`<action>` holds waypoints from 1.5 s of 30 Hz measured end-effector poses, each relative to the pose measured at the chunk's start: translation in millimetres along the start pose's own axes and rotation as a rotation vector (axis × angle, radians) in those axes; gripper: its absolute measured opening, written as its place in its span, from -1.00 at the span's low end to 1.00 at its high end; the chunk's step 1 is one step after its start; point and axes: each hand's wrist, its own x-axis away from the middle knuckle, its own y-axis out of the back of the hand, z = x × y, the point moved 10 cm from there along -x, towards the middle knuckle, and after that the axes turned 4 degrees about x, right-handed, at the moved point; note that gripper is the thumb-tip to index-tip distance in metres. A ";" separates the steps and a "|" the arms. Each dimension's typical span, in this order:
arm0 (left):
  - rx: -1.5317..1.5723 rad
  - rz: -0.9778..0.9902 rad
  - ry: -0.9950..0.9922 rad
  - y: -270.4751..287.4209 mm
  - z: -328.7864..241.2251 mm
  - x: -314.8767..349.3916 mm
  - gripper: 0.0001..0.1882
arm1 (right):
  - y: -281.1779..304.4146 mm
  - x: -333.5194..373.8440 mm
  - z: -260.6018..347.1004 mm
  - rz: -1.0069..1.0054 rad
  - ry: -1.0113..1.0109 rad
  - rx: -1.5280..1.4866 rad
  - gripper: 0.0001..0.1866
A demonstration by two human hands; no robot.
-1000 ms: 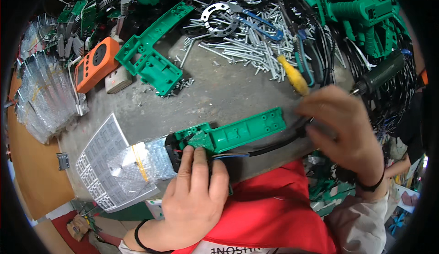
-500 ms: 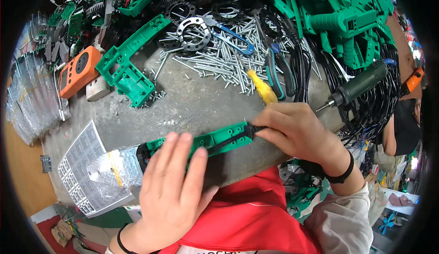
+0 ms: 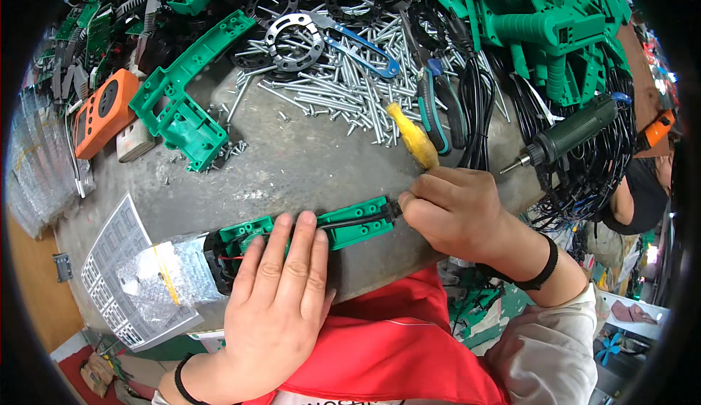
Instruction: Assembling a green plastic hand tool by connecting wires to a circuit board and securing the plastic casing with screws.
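Observation:
A green plastic tool housing half [image 3: 358, 236] lies near the table's front edge, its inner side facing up. Across it my left hand [image 3: 281, 288] lies flat, fingers stretched out, hiding its middle. A black cable [image 3: 358, 220] runs lengthwise inside the housing and out at its right end. There my right hand [image 3: 456, 211] is closed on the cable, next to the housing's tip. A bubble-wrapped part with a yellow band [image 3: 169, 274] sits at the housing's left end, against a black piece, with a bit of red wire showing.
Beyond my hands lie a yellow-handled screwdriver [image 3: 412, 136], pliers [image 3: 432, 109] and a pile of long screws [image 3: 343, 91]. Another green housing [image 3: 179, 106] and an orange meter [image 3: 106, 113] are at left. A dark green electric screwdriver [image 3: 573, 133] rests at right, beside bundled black cables [image 3: 591, 164].
The black cable now sits lower in the housing's channel. My left hand has flattened over the housing, and my right hand still grips the cable. The view has shifted slightly.

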 end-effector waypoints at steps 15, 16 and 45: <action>-0.086 -0.075 -0.026 14.9 -7.2 10.9 -0.35 | 16.5 -20.5 22.1 0.148 -0.103 -0.112 -0.86; -0.091 -0.069 -0.039 15.2 -11.3 8.0 -0.36 | 9.8 -17.4 19.4 0.169 -0.136 -0.162 -0.88; -0.120 -0.070 -0.105 10.0 -18.7 12.0 -0.38 | 308.1 -138.7 -288.4 -0.352 -0.622 0.283 -0.69</action>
